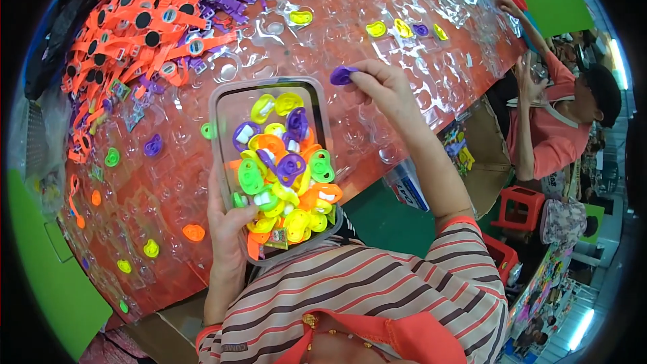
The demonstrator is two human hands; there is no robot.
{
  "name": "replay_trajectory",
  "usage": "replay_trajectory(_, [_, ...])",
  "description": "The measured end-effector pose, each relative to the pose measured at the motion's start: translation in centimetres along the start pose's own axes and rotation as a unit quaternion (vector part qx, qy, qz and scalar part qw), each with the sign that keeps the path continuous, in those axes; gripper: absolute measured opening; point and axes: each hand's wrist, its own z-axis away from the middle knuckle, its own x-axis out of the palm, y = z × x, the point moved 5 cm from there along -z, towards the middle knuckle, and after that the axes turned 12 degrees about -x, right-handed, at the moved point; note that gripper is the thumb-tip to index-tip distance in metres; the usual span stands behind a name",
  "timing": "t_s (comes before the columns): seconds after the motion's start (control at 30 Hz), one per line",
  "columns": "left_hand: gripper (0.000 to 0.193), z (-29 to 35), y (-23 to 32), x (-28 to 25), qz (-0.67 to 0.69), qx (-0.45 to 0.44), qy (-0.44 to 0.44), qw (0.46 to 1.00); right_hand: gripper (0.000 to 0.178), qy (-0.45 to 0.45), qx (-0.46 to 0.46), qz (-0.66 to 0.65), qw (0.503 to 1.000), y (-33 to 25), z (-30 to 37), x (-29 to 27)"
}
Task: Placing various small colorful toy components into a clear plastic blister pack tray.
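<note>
A clear plastic tub (222, 104) of coloured plastic pieces runs lengthwise away from the person, gripped by the left hand (228, 219). The right hand (384, 87) pinches a purple piece (342, 75) above the table (377, 155).

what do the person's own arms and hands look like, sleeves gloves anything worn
Both hands are bare, with no gloves: the left hand and the right hand. The forearms are uncovered too. Short sleeves end above the elbows, striped in cream, brown and grey with an orange-red cuff band. No watch, bracelet or rings can be made out.
</note>
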Motion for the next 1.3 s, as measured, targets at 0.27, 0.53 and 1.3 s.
replay_trajectory(0.27, [0.092,-0.4,1.7,-2.1,-0.019,0.050,0.043,0.998,0.022,-0.062,-0.079,0.400,0.911,0.9,-1.9,-4.5])
replay_trajectory(0.53, [0.088,0.0,1.9,-2.6,0.006,0.064,0.039,0.997,0.028,-0.167,-0.090,0.496,0.847,2.6,-3.5,-3.1])
replay_trajectory(1.3, [0.089,0.2,-1.5,2.0,-0.036,-0.002,-0.044,0.998,0.023,-0.164,-0.351,0.265,0.883,-5.3,4.6,3.1])
